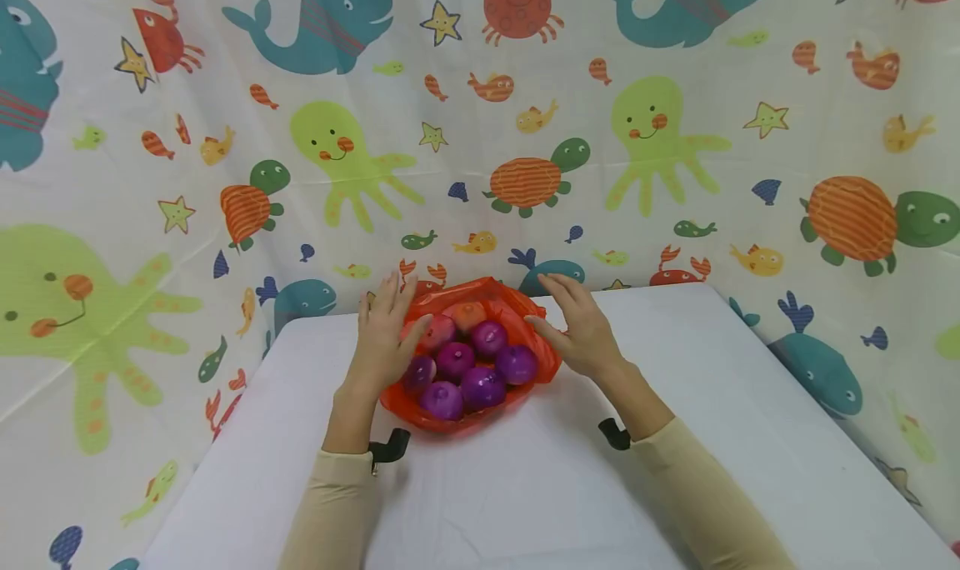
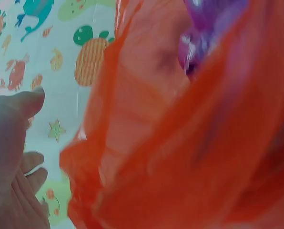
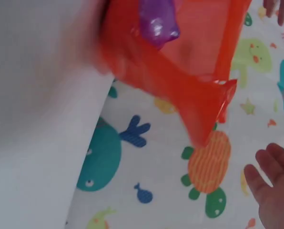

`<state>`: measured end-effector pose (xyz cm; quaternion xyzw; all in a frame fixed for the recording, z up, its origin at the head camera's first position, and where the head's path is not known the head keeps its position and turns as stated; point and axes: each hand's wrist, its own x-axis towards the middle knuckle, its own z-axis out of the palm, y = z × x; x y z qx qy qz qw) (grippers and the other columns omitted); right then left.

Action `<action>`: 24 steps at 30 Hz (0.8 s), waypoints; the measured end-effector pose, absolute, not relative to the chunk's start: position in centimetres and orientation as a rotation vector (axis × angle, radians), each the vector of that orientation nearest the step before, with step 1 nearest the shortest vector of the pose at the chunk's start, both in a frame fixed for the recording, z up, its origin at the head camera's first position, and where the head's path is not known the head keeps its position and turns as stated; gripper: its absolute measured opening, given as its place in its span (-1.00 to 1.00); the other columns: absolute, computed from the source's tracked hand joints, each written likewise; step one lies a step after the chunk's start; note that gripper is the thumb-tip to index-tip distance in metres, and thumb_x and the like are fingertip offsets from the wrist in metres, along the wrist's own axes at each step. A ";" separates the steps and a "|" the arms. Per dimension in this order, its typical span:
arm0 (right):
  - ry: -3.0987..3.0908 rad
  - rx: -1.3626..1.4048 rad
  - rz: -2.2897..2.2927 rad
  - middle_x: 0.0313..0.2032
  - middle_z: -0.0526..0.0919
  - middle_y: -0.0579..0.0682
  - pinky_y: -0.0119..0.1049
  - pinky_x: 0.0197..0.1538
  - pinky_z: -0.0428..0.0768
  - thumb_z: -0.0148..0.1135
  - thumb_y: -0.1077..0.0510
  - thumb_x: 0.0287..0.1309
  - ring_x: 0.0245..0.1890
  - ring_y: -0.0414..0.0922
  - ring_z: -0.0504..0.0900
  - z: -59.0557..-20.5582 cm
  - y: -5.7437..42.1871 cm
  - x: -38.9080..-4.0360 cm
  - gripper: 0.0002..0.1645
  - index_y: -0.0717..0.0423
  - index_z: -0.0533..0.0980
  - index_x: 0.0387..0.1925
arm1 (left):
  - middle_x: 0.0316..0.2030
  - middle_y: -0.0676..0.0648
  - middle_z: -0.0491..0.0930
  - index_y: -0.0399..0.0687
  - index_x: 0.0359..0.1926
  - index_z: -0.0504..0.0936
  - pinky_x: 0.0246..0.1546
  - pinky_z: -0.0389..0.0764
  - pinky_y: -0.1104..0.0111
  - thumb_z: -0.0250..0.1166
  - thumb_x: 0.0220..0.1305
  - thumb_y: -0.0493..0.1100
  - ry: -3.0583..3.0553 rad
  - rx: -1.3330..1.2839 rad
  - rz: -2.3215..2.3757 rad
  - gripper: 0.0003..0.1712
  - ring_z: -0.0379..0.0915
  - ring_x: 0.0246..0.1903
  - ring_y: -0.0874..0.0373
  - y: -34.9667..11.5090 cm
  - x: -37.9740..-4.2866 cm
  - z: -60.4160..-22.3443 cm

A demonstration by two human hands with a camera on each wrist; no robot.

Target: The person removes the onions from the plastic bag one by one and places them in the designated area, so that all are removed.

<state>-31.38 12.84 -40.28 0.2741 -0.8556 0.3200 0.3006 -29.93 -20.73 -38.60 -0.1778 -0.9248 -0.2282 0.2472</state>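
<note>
A red plastic bag (image 1: 551,357) lies spread wide at the mouth on the table. Inside it sit several shiny purple onions (image 1: 483,387); at the back are rounder, redder pieces (image 1: 468,314) whose kind is unclear. My left hand (image 1: 381,337) is raised by the bag's left side, fingers spread and holding nothing. On the opposite side, my right hand (image 1: 577,328) is held up with its fingers extended, also without anything in it. In both wrist views the bag's rim (image 2: 89,167) stands apart from the fingers.
A white cloth covers the table (image 1: 525,503). Behind and around it hangs a curtain (image 1: 450,95) printed with sea animals. Dark wrist mounts (image 1: 390,446) stick out from both wrists near the cuffs.
</note>
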 end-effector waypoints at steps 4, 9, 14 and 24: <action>-2.218 0.780 0.907 0.35 0.50 0.12 0.12 0.35 0.59 0.46 0.02 0.26 0.38 0.08 0.47 -39.7 11.3 -31.1 -0.19 0.05 0.38 0.47 | 0.64 -0.22 0.02 0.17 0.66 0.10 0.60 -0.11 -0.28 0.17 0.56 0.01 -2.528 -0.516 -0.731 -0.23 -0.08 0.63 -0.23 -21.8 -30.2 -38.8; -2.172 0.867 0.975 0.28 0.58 0.08 0.06 0.25 0.68 0.45 0.09 0.27 0.30 0.04 0.56 -39.4 9.5 -30.4 -0.31 0.07 0.47 0.39 | 0.64 -0.11 0.07 0.30 0.61 0.24 0.52 0.18 -0.25 0.13 0.59 -0.11 -2.587 -0.543 -0.895 -0.34 0.01 0.61 -0.21 -22.2 -30.5 -39.3; -2.259 1.067 0.933 0.21 0.64 0.06 -0.01 0.23 0.70 0.42 0.10 0.30 0.26 0.00 0.61 -40.4 8.3 -29.6 -0.42 0.07 0.54 0.32 | 0.62 -0.05 0.16 0.23 0.49 0.46 0.56 0.15 -0.17 0.08 0.59 -0.21 -2.602 -0.548 -0.921 -0.46 0.02 0.62 -0.15 -22.3 -30.6 -39.6; -2.588 1.070 0.791 0.38 0.54 0.10 0.09 0.38 0.56 0.38 -0.01 0.35 0.44 0.06 0.46 -42.4 8.6 -29.9 -0.38 0.03 0.52 0.37 | 0.54 -0.01 0.34 0.08 0.50 0.45 0.57 0.18 -0.11 0.01 0.63 -0.16 -2.625 -0.498 -0.930 -0.50 0.16 0.58 -0.02 -22.5 -30.2 -39.6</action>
